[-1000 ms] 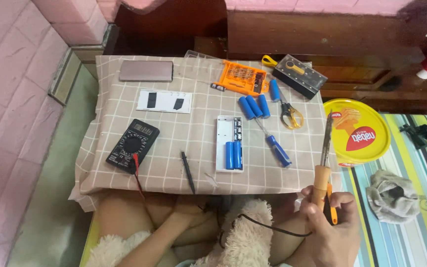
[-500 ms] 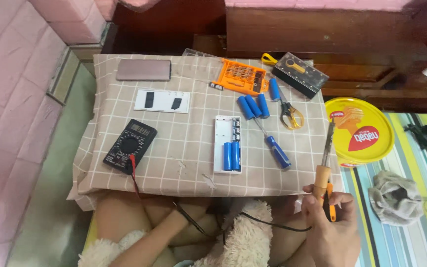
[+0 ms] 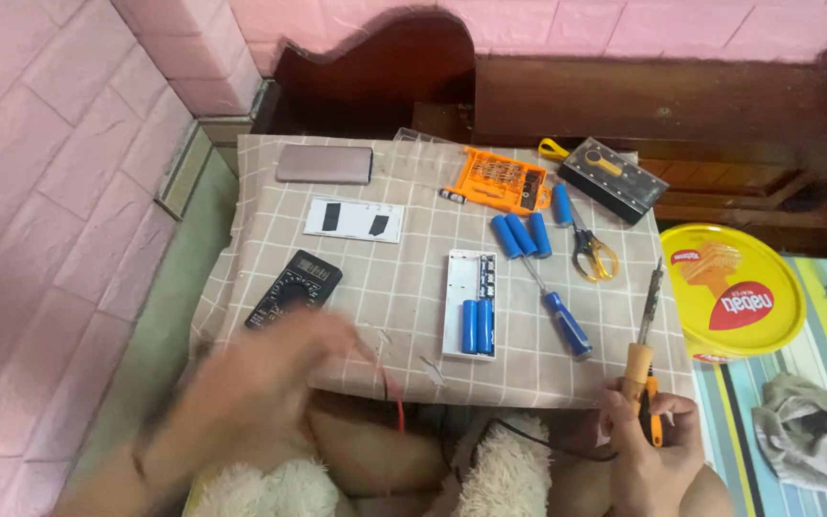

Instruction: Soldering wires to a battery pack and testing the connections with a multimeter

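Low at the right edge of the checked cloth, the soldering iron stands nearly upright, its metal tip pointing away toward the yellow round tin. The right hand is closed around its wooden and orange handle, and a black cord runs off from it to the left. The left hand is blurred over the cloth's near edge, just beside the black multimeter; I cannot tell whether it grips anything, though a red lead hangs close by. Further in lie a white battery holder with two blue cells, a blue-handled screwdriver, loose blue cells, yellow-handled scissors and an orange bit case.
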